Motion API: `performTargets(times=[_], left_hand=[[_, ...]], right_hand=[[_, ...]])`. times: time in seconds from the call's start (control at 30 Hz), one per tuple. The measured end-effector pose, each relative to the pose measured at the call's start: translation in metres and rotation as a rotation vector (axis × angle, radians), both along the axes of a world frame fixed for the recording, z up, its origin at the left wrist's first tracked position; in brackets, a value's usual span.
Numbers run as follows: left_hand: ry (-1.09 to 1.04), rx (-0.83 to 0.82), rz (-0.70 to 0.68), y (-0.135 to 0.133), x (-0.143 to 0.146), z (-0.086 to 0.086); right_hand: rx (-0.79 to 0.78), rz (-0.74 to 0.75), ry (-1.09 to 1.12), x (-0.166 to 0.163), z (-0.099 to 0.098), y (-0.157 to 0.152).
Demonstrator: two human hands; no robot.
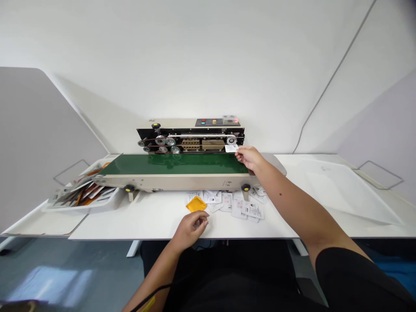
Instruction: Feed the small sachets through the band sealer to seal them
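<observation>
Head view: on the white surface [146, 221], the left hand [190, 229] is closest, its fingers [204, 223] loosely curled and holding nothing, just below a yellow sachet [196, 204] and apart from it. Farther away, above the green conveyor belt [172, 164], the right hand [249, 158] pinches a small white packet [231, 148] in its fingers. The packet's long axis lies sideways, just in front of the band sealer's rollers [231, 140], and the right hand is much nearer to it.

A white tray [85, 207] of printed sachets [82, 195] on a table [130, 223]
</observation>
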State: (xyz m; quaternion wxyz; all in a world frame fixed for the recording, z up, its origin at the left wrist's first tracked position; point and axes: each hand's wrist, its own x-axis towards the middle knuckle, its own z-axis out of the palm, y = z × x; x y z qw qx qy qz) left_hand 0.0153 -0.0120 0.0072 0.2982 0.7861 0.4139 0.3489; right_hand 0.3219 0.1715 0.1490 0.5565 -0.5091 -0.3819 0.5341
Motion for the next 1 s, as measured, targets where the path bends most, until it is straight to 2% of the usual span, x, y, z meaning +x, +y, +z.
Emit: performTargets(times=[0.13, 0.2, 0.3, 0.4, 0.47, 0.57, 0.63, 0.7, 0.8, 1.0], left_hand=[[0.006, 0.014, 0.008, -0.001, 0.0, 0.001], [0.008, 0.027, 0.009, 0.0, -0.001, 0.0], [0.009, 0.043, 0.01, 0.0, -0.002, -0.002], [0.013, 0.069, 0.016, 0.001, -0.003, -0.004], [0.034, 0.117, 0.035, 0.001, -0.002, -0.004], [0.109, 0.203, 0.053, 0.003, 0.002, -0.002], [0.174, 0.248, 0.033, 0.004, 0.007, -0.001], [0.23, 0.28, -0.01, 0.004, 0.011, 0.001], [0.275, 0.301, -0.075, 0.005, 0.013, 0.003], [0.404, 0.281, -0.138, 0.01, 0.013, -0.001]], right_hand=[[0.008, 0.018, -0.071, -0.012, 0.0, 0.007], [0.048, 0.006, -0.165, -0.015, 0.001, 0.0], [0.249, -0.096, -0.403, -0.017, -0.001, -0.033], [0.485, -0.158, -0.622, -0.016, -0.017, -0.091], [0.524, -0.064, -0.742, -0.016, -0.039, -0.131], [0.467, 0.24, -0.92, -0.018, -0.083, -0.177], [0.402, 0.423, -1.033, -0.023, -0.111, -0.195], [0.382, 0.522, -1.147, -0.031, -0.133, -0.205], [0.418, 0.567, -1.243, -0.046, -0.148, -0.211], [0.551, 0.547, -1.213, -0.054, -0.15, -0.21]])
